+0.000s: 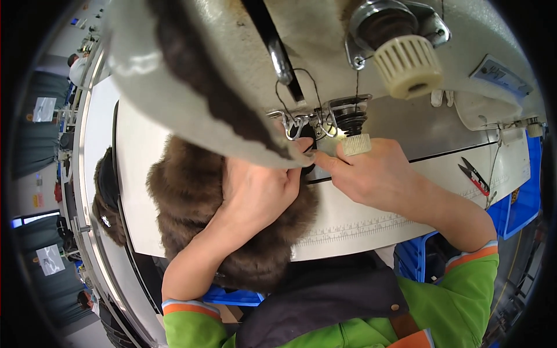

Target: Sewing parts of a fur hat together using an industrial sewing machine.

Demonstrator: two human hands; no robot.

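A brown fur piece (pixel 185 191) lies bunched on the sewing machine's pale bed, hanging over the near edge. A dark fabric edge (pixel 309 139) sits by the needle area. My left hand (pixel 261 188) rests over the fur, fingers curled and thumb pressed in at the dark edge; the machine head covers some fingertips. From the right, my right hand (pixel 377 177) reaches to the same edge, its fingers bent together and tips meeting the left thumb. The white sewing machine (pixel 325 46) stands over both hands, with dark thread running down from its tension knobs.
Red-handled thread snips (pixel 474 176) lie on the table at the right. A printed ruler (pixel 360 226) runs along the near edge. Blue bins (pixel 519 211) stand at the right and below. Another brown fur piece (pixel 106 203) with black trim is at the left. A person (pixel 76 68) is far off left.
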